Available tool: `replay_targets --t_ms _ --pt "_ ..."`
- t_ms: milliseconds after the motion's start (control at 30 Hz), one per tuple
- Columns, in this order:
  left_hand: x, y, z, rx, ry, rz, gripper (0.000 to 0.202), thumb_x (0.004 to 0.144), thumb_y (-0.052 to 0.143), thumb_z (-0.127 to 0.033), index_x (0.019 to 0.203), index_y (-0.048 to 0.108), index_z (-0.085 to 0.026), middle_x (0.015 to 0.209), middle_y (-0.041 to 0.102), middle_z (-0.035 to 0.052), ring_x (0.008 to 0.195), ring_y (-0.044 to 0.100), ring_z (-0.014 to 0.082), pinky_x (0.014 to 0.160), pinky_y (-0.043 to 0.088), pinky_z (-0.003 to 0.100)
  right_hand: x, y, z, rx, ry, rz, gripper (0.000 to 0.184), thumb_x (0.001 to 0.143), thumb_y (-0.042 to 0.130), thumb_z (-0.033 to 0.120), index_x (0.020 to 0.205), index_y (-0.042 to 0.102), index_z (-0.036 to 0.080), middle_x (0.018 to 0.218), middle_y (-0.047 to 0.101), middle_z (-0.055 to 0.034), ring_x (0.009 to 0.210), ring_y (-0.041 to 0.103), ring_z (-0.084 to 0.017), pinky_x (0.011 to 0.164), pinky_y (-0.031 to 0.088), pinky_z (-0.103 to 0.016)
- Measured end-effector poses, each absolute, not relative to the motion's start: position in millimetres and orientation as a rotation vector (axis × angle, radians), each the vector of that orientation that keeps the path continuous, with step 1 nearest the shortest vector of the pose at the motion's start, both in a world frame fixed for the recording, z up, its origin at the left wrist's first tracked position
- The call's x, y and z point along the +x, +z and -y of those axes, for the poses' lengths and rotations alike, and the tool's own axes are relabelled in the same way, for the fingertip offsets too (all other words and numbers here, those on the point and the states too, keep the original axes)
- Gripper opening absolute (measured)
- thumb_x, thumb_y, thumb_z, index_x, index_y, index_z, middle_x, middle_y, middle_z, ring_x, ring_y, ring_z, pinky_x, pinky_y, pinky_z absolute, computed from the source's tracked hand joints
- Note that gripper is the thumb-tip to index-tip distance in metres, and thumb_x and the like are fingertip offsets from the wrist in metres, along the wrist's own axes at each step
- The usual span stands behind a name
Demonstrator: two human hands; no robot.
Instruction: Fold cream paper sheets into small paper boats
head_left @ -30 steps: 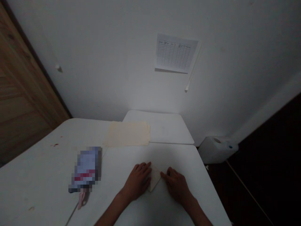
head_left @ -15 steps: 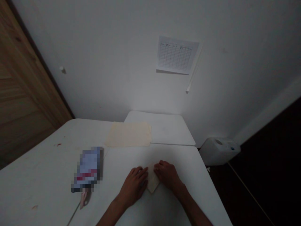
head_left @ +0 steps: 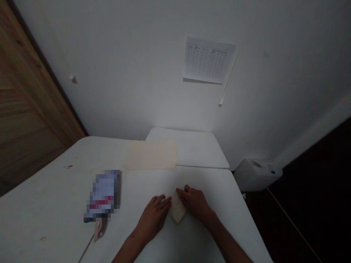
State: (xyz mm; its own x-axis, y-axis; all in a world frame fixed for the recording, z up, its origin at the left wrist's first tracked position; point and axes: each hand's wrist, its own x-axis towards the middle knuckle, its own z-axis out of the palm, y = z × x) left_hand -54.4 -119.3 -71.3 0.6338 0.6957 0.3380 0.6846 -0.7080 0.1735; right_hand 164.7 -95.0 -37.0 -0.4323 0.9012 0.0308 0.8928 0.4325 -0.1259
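Observation:
A folded cream sheet, cloth or paper, lies on the white table as a rough triangle with its tip towards me. My left hand presses against its left edge with the fingers together. My right hand lies over its upper right edge, and the two hands hold it between them. A flat cream sheet lies farther off, beyond both hands.
A pixelated blue, white and red package lies left of my hands, with a small pink item at its near end. A second white table meets the wall. A white plastic canister stands on the dark floor at right.
The folded sheet has turned between my hands, its tip swinging from lower left to pointing straight at me. My hands sit slightly closer around it.

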Motion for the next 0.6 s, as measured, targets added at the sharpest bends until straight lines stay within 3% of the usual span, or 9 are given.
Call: replay_targets --t_ms 133,600 --pt "-61 -72 126 2.813 0.631 -1.236 0.034 0.088 0.044 -0.011 0.113 0.064 -0.022 0.12 0.067 0.0052 0.109 0.058 0.0271 0.09 0.049 0.047 165 -39 96 -1.618 0.133 2.564 0.033 0.098 0.039 0.032 0.129 0.05 0.036 0.099 0.062 -0.0037 0.077 0.065 -0.016 0.062 0.044 -0.024" --pt "-79 -77 145 2.937 0.617 -1.217 0.035 0.09 0.045 -0.014 0.121 0.058 -0.022 0.119 0.067 0.0048 0.104 0.061 0.0273 0.089 0.051 0.046 163 -42 99 -1.61 0.094 2.537 0.032 0.1 0.037 0.035 0.129 0.05 0.038 0.097 0.061 -0.0034 0.081 0.063 -0.017 0.064 0.043 -0.024"
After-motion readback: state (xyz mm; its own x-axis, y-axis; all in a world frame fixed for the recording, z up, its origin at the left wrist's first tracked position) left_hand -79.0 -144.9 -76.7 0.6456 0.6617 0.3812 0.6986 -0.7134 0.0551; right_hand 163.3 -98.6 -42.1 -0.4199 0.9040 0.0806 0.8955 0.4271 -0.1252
